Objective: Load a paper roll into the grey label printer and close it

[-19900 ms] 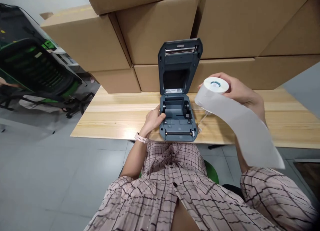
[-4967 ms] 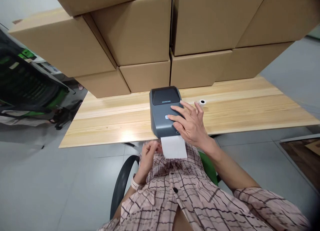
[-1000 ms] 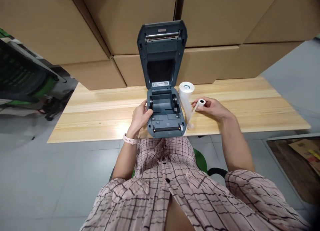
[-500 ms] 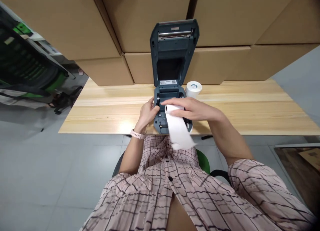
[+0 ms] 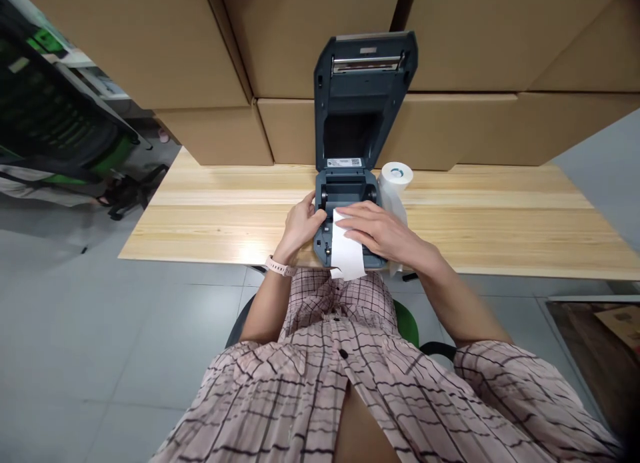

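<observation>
A dark grey label printer (image 5: 323, 239) stands at the table's front edge with its lid (image 5: 320, 109) raised. My left hand (image 5: 301, 224) grips the left side of its base, thumb over the rim. Over the printer's open bay, my right hand (image 5: 377, 229) has its fingers on a small roll of white paper (image 5: 345, 239), whose core is hidden. The paper's loose strip hangs forward past the printer's front, its end ragged. Just right of the printer stands a larger white roll (image 5: 397, 175), with a strip trailing toward the front edge.
Cardboard boxes (image 5: 215, 136) are stacked along the back of the wooden table (image 5: 200, 216). An office chair (image 5: 65, 116) is at the far left. Part of a green seat (image 5: 406, 323) shows beneath me.
My right hand has lowered the small paper roll into the printer's bay, and its strip now lies straighter over the front. My left hand keeps its hold. The view has shifted slightly.
</observation>
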`<state>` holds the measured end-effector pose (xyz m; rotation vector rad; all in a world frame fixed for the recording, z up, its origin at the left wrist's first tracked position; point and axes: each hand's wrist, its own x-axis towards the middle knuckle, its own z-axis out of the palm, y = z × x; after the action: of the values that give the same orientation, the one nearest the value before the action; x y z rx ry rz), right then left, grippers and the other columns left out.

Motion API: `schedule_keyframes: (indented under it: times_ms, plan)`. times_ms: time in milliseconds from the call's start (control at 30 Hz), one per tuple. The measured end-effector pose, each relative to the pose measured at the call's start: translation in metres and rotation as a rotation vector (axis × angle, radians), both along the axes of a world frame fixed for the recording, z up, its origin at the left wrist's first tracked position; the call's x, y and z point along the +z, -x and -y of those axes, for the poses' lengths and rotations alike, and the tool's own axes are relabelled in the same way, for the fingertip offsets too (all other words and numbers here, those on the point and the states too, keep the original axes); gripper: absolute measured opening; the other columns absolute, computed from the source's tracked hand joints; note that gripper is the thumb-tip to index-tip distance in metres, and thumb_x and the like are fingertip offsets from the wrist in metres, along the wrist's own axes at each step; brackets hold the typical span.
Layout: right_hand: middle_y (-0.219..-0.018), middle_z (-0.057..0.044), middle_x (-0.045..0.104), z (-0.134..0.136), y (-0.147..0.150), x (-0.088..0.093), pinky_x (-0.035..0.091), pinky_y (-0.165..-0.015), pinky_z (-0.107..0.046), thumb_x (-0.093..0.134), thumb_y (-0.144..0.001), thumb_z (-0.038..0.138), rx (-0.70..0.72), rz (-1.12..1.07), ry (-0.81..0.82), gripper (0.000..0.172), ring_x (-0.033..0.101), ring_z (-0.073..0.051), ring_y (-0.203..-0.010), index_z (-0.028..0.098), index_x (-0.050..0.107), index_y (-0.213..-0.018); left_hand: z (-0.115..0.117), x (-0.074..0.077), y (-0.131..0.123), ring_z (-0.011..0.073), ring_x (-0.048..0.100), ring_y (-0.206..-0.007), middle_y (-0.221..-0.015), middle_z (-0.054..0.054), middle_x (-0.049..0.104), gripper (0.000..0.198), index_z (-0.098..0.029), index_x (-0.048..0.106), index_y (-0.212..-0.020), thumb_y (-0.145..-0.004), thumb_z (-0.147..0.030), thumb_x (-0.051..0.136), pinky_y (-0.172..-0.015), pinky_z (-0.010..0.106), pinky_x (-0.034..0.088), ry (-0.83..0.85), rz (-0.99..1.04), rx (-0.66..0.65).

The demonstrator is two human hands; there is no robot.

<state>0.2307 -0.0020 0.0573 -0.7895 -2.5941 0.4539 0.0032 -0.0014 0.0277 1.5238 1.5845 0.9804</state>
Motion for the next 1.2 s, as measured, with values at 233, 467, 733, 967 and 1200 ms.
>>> schedule_keyframes:
  times_ms: [233, 467, 733, 967, 1200]
  plan:
    - [-0.178, -0.017, 0.031, 0.028, -0.022, 0.002, 0.040, -0.129, -0.059, 0.065, -0.096, 0.070, 0.134, 0.195, 0.002, 0.088, 0.036, -0.038, -0.163, 0.023, 0.044, -0.166, 0.000, -0.002, 0.001, 0.0159, 0.047, -0.063, -0.063, -0.004, 0.052, 0.062, -0.014, 0.069, -0.140, -0.080, -0.020, 0.057, -0.064, 0.029, 0.035, -0.015, 0.035, -0.015]
    - [-0.180, -0.021, 0.022, 0.040, -0.019, -0.007, 0.031, -0.135, -0.059, 0.087, -0.086, 0.050, 0.118, 0.191, -0.076, 0.111, 0.024, -0.037, -0.168, 0.021, 0.025, -0.173, 0.001, -0.001, 0.000, 0.0157, 0.047, -0.063, -0.064, -0.004, 0.052, 0.062, -0.015, 0.068, -0.140, -0.080, -0.020, 0.056, -0.065, 0.030, 0.035, -0.004, 0.037, -0.013]
    - [-0.170, -0.011, 0.048, 0.064, -0.007, -0.017, 0.041, -0.130, -0.062, 0.064, -0.099, 0.014, -0.020, 0.041, -0.135, 0.072, 0.044, -0.030, -0.160, 0.029, 0.042, -0.165, 0.004, 0.006, -0.002, 0.0165, 0.047, -0.063, -0.061, -0.005, 0.047, 0.065, -0.013, 0.064, -0.147, -0.084, -0.024, 0.057, -0.063, 0.030, 0.034, 0.021, -0.020, 0.011]
    - [-0.164, -0.009, 0.057, 0.061, -0.009, -0.021, 0.048, -0.126, -0.057, 0.055, -0.106, 0.016, -0.037, -0.038, -0.140, 0.051, 0.053, -0.026, -0.154, 0.028, 0.056, -0.155, 0.009, 0.015, -0.005, 0.0185, 0.052, -0.069, -0.070, -0.002, 0.056, 0.065, -0.015, 0.061, -0.151, -0.089, -0.032, 0.062, -0.066, 0.031, 0.034, 0.056, -0.104, 0.052]
    - [-0.158, -0.006, 0.062, 0.060, -0.016, -0.020, 0.052, -0.124, -0.054, 0.052, -0.109, 0.020, -0.016, -0.120, -0.075, 0.044, 0.056, -0.023, -0.152, 0.031, 0.061, -0.151, 0.008, 0.016, -0.005, 0.0186, 0.054, -0.071, -0.071, -0.003, 0.056, 0.064, -0.016, 0.060, -0.152, -0.093, -0.040, 0.064, -0.068, 0.031, 0.035, 0.054, -0.132, 0.042]
